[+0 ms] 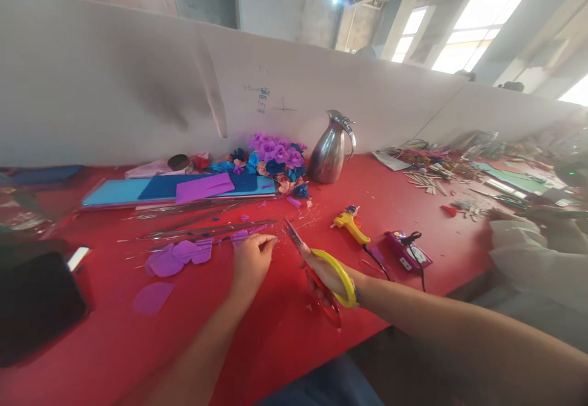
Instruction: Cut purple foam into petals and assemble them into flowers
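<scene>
My right hand is wrapped round a pair of scissors with one yellow and one red handle loop. The metal blades point up and to the left, towards my left hand. Thumb and forefinger of my left hand are pinched together; whatever lies between them is too small to make out. Just behind that hand is a folded purple paper piece. Rounded purple paper petals lie to its left, with one loose petal nearer me. Thin wires run along the red table behind them.
Blue and purple paper sheets lie at the back, beside purple paper flowers and a steel jug. A yellow glue gun and purple power socket sit to the right. A dark object stands left; a person's sleeve shows right.
</scene>
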`<state>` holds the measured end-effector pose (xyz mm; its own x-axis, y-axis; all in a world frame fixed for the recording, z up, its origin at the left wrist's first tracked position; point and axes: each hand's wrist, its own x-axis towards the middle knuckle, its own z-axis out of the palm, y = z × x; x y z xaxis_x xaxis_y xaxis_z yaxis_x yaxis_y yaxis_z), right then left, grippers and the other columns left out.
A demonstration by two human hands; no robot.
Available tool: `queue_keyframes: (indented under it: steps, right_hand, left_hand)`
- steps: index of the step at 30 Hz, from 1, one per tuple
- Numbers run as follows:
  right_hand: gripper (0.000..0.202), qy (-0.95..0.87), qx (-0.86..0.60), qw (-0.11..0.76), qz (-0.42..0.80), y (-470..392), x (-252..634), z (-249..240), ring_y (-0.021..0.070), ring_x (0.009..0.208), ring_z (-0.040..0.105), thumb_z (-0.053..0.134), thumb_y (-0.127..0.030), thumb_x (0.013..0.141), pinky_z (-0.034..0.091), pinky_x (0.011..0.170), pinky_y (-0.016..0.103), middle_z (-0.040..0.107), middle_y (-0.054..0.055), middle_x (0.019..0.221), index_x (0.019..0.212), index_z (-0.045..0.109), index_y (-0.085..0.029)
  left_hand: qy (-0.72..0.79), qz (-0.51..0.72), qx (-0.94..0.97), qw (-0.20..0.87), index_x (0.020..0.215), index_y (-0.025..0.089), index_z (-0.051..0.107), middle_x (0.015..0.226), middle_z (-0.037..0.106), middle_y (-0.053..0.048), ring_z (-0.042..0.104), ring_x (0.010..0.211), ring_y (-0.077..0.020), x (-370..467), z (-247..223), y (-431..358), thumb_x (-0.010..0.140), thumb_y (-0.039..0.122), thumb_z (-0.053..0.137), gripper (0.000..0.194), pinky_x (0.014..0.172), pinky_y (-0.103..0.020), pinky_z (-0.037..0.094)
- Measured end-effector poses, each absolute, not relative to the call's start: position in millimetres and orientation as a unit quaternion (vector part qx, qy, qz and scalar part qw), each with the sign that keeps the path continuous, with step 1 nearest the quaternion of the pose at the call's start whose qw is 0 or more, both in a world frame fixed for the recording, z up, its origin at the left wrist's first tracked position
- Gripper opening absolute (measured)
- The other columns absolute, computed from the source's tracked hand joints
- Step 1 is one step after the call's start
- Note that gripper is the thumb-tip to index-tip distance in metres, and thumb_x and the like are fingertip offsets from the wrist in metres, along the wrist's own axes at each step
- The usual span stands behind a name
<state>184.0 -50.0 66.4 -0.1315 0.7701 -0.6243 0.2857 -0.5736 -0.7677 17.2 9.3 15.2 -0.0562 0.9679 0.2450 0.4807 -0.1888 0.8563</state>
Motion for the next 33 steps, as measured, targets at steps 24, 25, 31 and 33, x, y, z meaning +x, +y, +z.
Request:
queue_keyframes:
  steps: [24, 25, 31, 33]
  right_hand:
    - [0.051, -0.402, -0.637, 0.136, 0.643, -30, 208, 76, 0.0079, 0.032, 0.041, 0.026, -0.066, 0.09, 0.036, 0.036, 0.019, 0.047, -0.006, 0.048, 0.089, 0.045, -0.019]
    - [0.05, -0.399, -0.639, 0.132, 0.645, -30, 208, 78, 0.008, 0.032, 0.041, 0.025, -0.064, 0.092, 0.036, 0.036, 0.019, 0.047, -0.006, 0.048, 0.089, 0.045, -0.018]
    - [0.053, -0.39, -0.636, 0.131, 0.653, -29, 209, 85, 0.0083, 0.032, 0.04, 0.024, -0.068, 0.09, 0.033, 0.036, 0.018, 0.046, -0.006, 0.047, 0.09, 0.045, -0.018]
    - [0.055, -0.389, -0.639, 0.128, 0.651, -29, 209, 85, 0.0081, 0.032, 0.039, 0.023, -0.068, 0.089, 0.032, 0.035, 0.018, 0.045, -0.006, 0.047, 0.091, 0.045, -0.018]
  left_hand:
    - [0.512, 0.456, 0.693, 0.225, 0.067, 0.025, 0.074, 0.068, 0.07, -0.004, 0.062, 0.066, -0.0192, 25, -2, 25, 0.075, 0.028, 0.058, 0.018, 0.064, -0.03, 0.044]
    - [0.509, 0.464, 0.688, 0.229, 0.066, 0.026, 0.074, 0.068, 0.07, -0.003, 0.062, 0.066, -0.0194, 25, -1, 25, 0.075, 0.029, 0.059, 0.017, 0.065, -0.03, 0.045]
    - [0.517, 0.457, 0.683, 0.239, 0.065, 0.026, 0.074, 0.068, 0.07, -0.003, 0.063, 0.067, -0.0194, 24, 1, 23, 0.075, 0.03, 0.059, 0.018, 0.065, -0.03, 0.046]
    - [0.517, 0.457, 0.685, 0.236, 0.065, 0.026, 0.074, 0.068, 0.07, -0.003, 0.063, 0.067, -0.0192, 24, 1, 23, 0.075, 0.03, 0.059, 0.018, 0.065, -0.03, 0.046]
